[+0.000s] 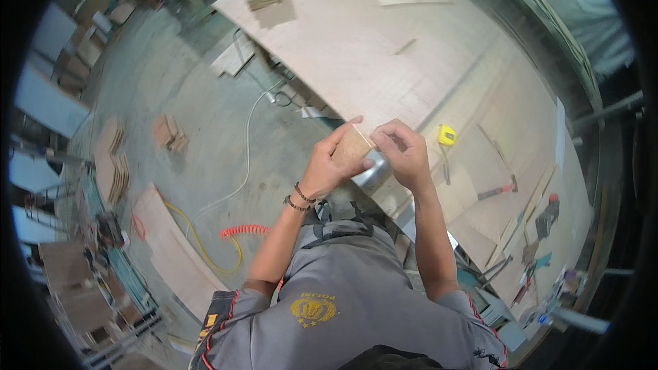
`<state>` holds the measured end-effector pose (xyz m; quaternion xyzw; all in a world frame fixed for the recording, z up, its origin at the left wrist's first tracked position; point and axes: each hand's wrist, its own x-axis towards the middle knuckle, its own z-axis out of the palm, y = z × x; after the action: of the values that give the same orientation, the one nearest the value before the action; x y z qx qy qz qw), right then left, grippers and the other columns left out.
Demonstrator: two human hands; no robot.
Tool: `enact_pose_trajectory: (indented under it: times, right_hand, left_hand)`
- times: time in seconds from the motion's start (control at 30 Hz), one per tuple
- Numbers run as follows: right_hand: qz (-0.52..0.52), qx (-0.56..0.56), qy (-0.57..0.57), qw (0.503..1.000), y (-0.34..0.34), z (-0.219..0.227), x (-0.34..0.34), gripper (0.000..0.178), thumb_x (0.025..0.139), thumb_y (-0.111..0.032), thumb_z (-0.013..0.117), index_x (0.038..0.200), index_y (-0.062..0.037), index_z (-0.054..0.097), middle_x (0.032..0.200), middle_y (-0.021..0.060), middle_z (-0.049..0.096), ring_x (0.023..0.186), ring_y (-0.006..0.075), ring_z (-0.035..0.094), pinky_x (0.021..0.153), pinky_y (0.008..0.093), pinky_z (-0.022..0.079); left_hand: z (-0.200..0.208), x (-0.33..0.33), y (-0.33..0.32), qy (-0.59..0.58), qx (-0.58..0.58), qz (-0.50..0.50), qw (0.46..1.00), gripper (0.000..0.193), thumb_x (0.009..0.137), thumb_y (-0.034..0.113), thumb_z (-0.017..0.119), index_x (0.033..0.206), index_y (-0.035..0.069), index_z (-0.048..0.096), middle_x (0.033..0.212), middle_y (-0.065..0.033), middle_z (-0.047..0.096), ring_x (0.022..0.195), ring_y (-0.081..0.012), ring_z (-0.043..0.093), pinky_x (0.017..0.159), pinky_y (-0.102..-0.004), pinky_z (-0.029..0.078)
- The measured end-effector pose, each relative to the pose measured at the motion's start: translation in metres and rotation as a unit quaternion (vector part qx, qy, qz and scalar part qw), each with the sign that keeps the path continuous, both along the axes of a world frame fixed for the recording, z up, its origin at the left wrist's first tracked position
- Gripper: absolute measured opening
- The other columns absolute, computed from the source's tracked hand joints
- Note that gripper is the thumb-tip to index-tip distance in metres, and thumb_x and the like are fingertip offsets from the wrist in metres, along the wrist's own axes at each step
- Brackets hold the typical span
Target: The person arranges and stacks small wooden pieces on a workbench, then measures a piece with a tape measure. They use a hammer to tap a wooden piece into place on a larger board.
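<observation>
The left grip (330, 163) is holding a small wood piece (352, 144). The right grip (379, 142) is touching its edge, but I can't tell if it's pinching. A yellow tape measure (447, 135) is lying to their right.

Wood piece (351, 146): small, flat and tan-brown, with a paler edge on the side facing your right hand (404, 153). It sits slantwise in your left hand (327, 166), broad face toward you, between thumb and fingers. Your right fingertips are at its pale edge; whether they grip it is unclear. It is raised beside the table (439, 68).
</observation>
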<state>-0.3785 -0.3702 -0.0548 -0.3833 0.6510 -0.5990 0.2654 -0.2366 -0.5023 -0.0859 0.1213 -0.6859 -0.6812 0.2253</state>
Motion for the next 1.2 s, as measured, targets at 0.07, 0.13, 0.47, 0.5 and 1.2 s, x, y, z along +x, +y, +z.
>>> enact_pose_trajectory:
  times: [0.07, 0.13, 0.47, 0.5, 1.2]
  right_hand:
    - [0.036, 0.007, 0.025, 0.999, -0.026, -0.006, 0.022, 0.022, 0.103, -0.02, 0.061, 0.096, 0.0004, 0.066, 0.086, 0.0024, 0.063, 0.082, 0.0105, 0.06, 0.077, 0.0276, 0.05]
    - [0.036, 0.002, -0.065, 0.997, -0.048, -0.01, 0.049, 0.025, 0.104, -0.022, 0.059, 0.091, -0.0007, 0.065, 0.084, 0.0026, 0.062, 0.079, 0.011, 0.059, 0.075, 0.029, 0.049]
    - [0.114, 0.107, -0.133, 0.979, -0.123, -0.066, 0.106, 0.045, 0.102, -0.031, 0.065, 0.067, -0.0022, 0.062, 0.068, 0.004, 0.06, 0.068, 0.0111, 0.055, 0.07, 0.0288, 0.045]
    - [0.121, 0.129, -0.136, 0.975, -0.13, -0.072, 0.107, 0.046, 0.101, -0.032, 0.065, 0.067, -0.0019, 0.062, 0.068, 0.0037, 0.061, 0.068, 0.0108, 0.055, 0.069, 0.0286, 0.045]
    - [0.281, 0.164, -0.085, 0.942, -0.427, -0.084, 0.025, 0.041, 0.1, -0.035, 0.066, 0.077, -0.0013, 0.063, 0.067, 0.0002, 0.059, 0.066, 0.0062, 0.051, 0.061, 0.0262, 0.041]
  left_hand:
    - [-0.006, 0.03, -0.026, -0.003, -0.063, -0.007, 0.998, 0.082, 0.075, 0.024, 0.089, 0.146, 0.006, 0.051, 0.114, -0.0069, 0.066, 0.097, -0.0143, 0.061, 0.087, -0.0304, 0.052]
    - [-0.003, 0.063, -0.042, -0.027, -0.023, -0.019, 0.999, 0.079, 0.076, 0.022, 0.088, 0.144, 0.007, 0.049, 0.112, -0.0036, 0.063, 0.097, -0.0122, 0.059, 0.086, -0.0297, 0.05]
    - [-0.062, 0.173, -0.101, -0.02, 0.183, 0.155, 0.971, 0.044, 0.1, 0.026, 0.066, 0.137, 0.01, 0.049, 0.105, -0.0028, 0.059, 0.093, -0.0114, 0.058, 0.08, -0.029, 0.051]
    - [-0.063, 0.174, -0.106, -0.016, 0.181, 0.171, 0.968, 0.044, 0.101, 0.027, 0.065, 0.138, 0.01, 0.049, 0.106, -0.0034, 0.059, 0.094, -0.0115, 0.059, 0.082, -0.0293, 0.052]
    - [-0.037, 0.107, -0.341, 0.115, 0.098, 0.338, 0.929, 0.054, 0.105, 0.052, 0.046, 0.124, 0.002, 0.046, 0.106, -0.0221, 0.069, 0.082, -0.0228, 0.071, 0.07, -0.0331, 0.059]
